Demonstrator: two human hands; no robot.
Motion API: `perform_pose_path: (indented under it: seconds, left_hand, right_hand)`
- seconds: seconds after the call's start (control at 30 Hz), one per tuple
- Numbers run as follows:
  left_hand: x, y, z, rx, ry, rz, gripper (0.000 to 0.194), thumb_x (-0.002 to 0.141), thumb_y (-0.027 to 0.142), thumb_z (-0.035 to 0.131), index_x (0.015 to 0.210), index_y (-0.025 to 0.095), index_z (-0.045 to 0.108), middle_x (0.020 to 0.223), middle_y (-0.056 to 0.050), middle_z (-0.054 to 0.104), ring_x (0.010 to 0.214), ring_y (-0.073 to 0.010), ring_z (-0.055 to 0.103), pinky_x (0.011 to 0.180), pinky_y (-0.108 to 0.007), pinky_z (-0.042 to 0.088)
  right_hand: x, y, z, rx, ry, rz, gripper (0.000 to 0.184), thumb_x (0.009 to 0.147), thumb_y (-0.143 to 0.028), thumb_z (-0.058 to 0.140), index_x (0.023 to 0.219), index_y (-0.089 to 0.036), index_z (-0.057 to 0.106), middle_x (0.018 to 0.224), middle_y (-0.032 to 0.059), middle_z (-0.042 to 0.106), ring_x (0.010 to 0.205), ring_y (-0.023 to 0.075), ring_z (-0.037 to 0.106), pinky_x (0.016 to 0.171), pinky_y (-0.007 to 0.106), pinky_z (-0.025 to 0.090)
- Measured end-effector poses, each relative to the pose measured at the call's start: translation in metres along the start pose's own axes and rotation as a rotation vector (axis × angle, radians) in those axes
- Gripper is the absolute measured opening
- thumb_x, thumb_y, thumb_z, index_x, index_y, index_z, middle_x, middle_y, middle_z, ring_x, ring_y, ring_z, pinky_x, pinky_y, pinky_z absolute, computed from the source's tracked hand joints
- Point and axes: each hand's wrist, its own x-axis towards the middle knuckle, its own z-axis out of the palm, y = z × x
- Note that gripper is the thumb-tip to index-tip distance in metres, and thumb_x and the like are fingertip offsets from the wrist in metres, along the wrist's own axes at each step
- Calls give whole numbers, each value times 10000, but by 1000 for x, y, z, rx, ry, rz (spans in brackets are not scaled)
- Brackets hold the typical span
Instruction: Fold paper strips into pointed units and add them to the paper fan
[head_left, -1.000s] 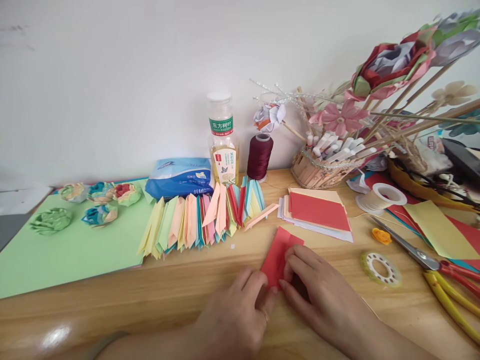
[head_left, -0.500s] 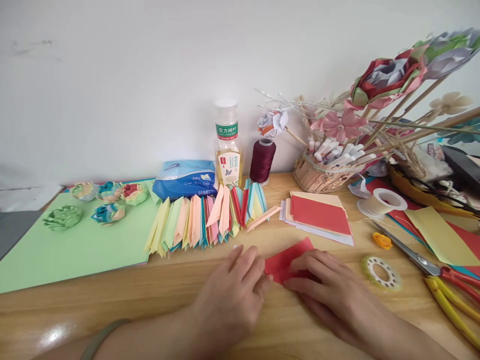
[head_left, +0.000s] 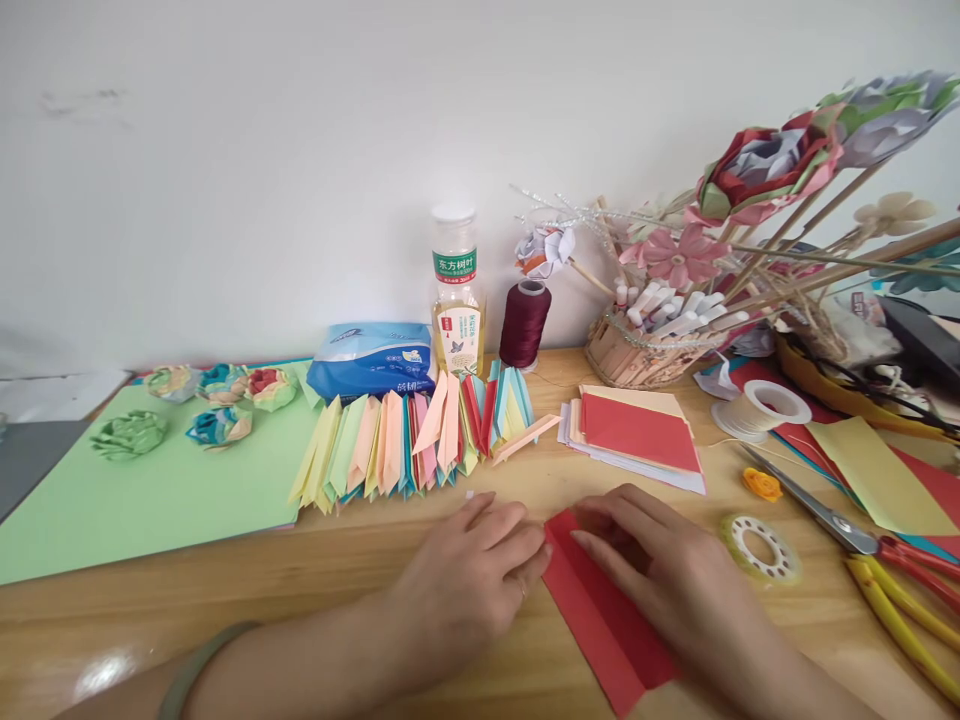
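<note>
A red sheet of paper (head_left: 607, 625) lies slantwise on the wooden table, with a lengthwise crease and one long strip folded along it. My left hand (head_left: 472, 580) is closed, its curled fingertips at the sheet's upper left edge. Bent over the upper right part of the same paper, my right hand (head_left: 656, 570) grips it with thumb and fingers; its fingertips are partly hidden. Just behind my hands stand folded coloured paper strips (head_left: 390, 440) in a row. A stack of small paper sheets (head_left: 641, 430), red on top, lies beyond my right hand.
Paper flowers (head_left: 217, 425) rest on a green sheet (head_left: 172, 510) at left. Behind are a tissue pack (head_left: 371, 360), bottle (head_left: 456, 300), thread spool (head_left: 525, 325) and pen basket (head_left: 637, 350). Tape (head_left: 759, 550), scissors (head_left: 847, 525) and yellow-handled pliers (head_left: 900, 625) lie right.
The red paper has been turned so its long side runs toward me, and its folded strip now shows. My right hand has shifted slightly; my left hand stays beside the paper.
</note>
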Motion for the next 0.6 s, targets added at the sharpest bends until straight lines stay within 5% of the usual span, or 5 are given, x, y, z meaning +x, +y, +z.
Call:
perform_pose_path:
  seconds: [0.27, 0.6]
  left_hand:
    - [1, -10, -3, 67, 52, 97, 235, 967, 144, 416, 1070, 139, 627, 1100, -14, 649, 1035, -203, 498, 941, -421, 394]
    - [1, -9, -2, 153, 43, 145, 214, 947, 133, 452, 1065, 105, 628, 1067, -44, 654, 1055, -189, 516, 965, -400, 396]
  right_hand:
    - [7, -3, 1, 64, -118, 144, 86, 857, -207, 527, 844, -222, 611, 746, 1, 643, 623, 147, 609, 540, 252, 482]
    - [-5, 4, 7, -95, 33, -303, 179, 911, -135, 436, 987, -188, 590, 895, 57, 660, 792, 167, 617, 683, 296, 518]
